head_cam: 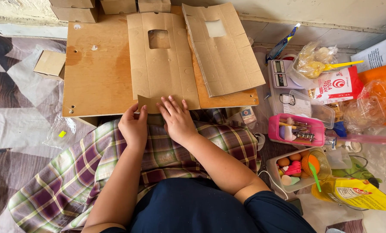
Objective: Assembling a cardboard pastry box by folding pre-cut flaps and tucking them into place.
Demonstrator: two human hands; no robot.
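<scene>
At the near edge of the low wooden tabletop (98,77), a flat, unfolded cardboard box blank (160,60) with a cut-out window lies face up. The left hand (133,127) pinches a small flap on its bottom edge, thumb and fingers closed on the card. The right hand (177,120) lies flat and released, fingers spread, pressing the same edge down. The blank looks light, thin and fairly stiff, likely to bend only along its scored lines and to crease if gripped mid-panel; the flaps and edges seem the safest hold. A second blank (223,47) overlaps it on the right.
</scene>
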